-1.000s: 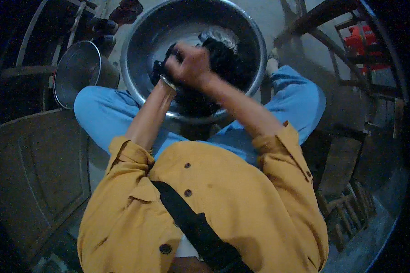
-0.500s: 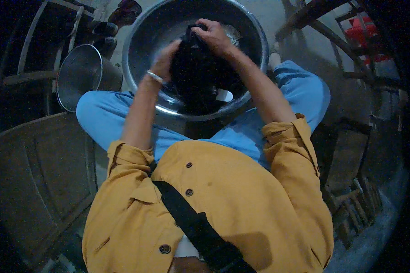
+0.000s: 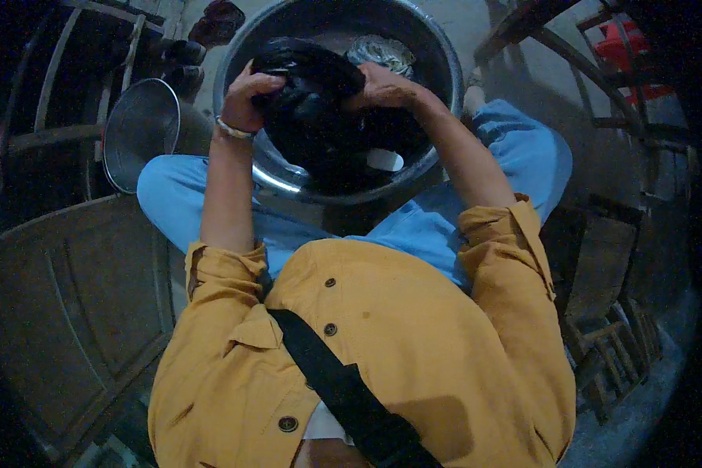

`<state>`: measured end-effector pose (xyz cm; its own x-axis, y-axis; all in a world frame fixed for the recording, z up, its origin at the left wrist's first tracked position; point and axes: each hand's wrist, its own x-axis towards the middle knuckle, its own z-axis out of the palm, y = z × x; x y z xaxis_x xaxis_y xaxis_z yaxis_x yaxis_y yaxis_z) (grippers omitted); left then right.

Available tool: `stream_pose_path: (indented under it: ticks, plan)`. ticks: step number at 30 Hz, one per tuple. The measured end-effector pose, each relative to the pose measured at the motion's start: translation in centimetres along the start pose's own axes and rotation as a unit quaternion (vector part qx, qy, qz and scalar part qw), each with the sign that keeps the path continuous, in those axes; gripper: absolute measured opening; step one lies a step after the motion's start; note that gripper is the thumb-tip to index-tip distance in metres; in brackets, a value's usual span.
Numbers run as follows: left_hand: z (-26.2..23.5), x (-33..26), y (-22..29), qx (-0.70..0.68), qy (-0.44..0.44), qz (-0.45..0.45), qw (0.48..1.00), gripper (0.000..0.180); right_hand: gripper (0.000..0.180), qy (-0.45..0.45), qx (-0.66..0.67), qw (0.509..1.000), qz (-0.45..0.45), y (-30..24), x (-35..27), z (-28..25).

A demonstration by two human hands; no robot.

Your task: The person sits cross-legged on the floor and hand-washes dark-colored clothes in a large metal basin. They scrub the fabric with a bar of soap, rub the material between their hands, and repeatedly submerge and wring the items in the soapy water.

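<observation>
A large round metal basin (image 3: 449, 72) stands between my knees. In it is a dark, bunched, shiny-looking wet cloth (image 3: 308, 86), black and probably a garment, though its kind cannot be made out. My left hand (image 3: 248, 97) grips the cloth's left side, thumb on top. On its right side, my right hand (image 3: 384, 86) has hold of the cloth too, its fingertips hidden in the folds. A small white oblong piece (image 3: 384, 161) shows against the dark cloth near the basin's front. Behind my right hand lies a pale, patterned crumpled bundle (image 3: 382, 53).
A metal bucket (image 3: 142, 134) stands left of the basin, near dark shoes (image 3: 184, 51). Wooden furniture (image 3: 78, 296) fills the left side. At the right are a wooden frame (image 3: 585, 54), a red object (image 3: 625, 54) and a small slatted wooden piece (image 3: 612, 359).
My hands have moved apart, the left one outward to the left and the right one lower. The cloth is spread wider between them, and the pale bundle shows more.
</observation>
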<state>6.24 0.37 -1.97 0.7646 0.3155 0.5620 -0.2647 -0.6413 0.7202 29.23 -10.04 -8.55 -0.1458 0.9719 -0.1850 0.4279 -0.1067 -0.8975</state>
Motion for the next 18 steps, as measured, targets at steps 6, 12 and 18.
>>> stream_pose_path:
  ticks: [6,12,18]
  plan:
    - [2.8,-0.7,-0.9,-0.409,0.095,-0.487,0.766,0.032,0.034,0.277,0.390,0.864,-0.156,-1.7,-1.3,-1.8]
    - [4.6,-0.1,0.5,-0.560,0.192,-0.448,0.670,0.051,0.022,0.383,-0.021,0.887,-0.259,-5.3,0.6,5.9]
    - [9.6,-0.2,0.4,-0.437,0.282,-0.498,0.694,0.028,0.025,0.437,-0.187,0.869,-0.140,-2.7,2.7,5.4]
